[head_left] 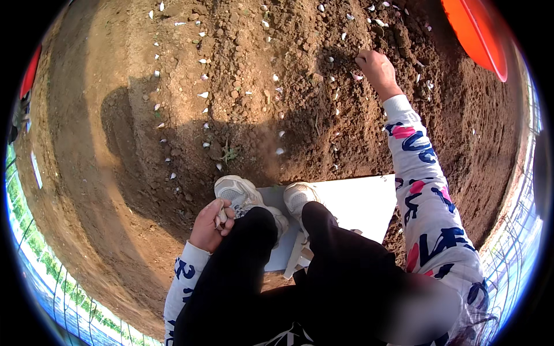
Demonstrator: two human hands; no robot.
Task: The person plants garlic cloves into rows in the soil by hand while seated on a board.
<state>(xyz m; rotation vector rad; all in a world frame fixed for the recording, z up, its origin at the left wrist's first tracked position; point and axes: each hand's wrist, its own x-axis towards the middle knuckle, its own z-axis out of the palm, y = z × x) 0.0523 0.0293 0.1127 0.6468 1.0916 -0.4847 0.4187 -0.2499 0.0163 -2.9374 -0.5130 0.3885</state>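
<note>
My left hand (212, 225) is beside my left knee, its fingers curled around several garlic cloves (222, 216). Out in front, my right hand (377, 71) reaches down to the loose brown soil (303, 104), fingers bent together. Its fingertips face away from me, so whether they pinch anything is hidden. Just below them a pinkish garlic clove (356, 76) rests on the soil. More pale cloves sit in rough rows ahead of my feet, among them one clove (202, 94) in the left part and another clove (279, 151) nearer my shoes.
Both sneakers (236, 190) stand on a white board (355, 203) at the soil's edge. Part of a low wooden stool (296, 255) shows between my legs. An orange-red plastic container (478, 39) is at the upper right. Wire fencing (510, 259) runs along the rim.
</note>
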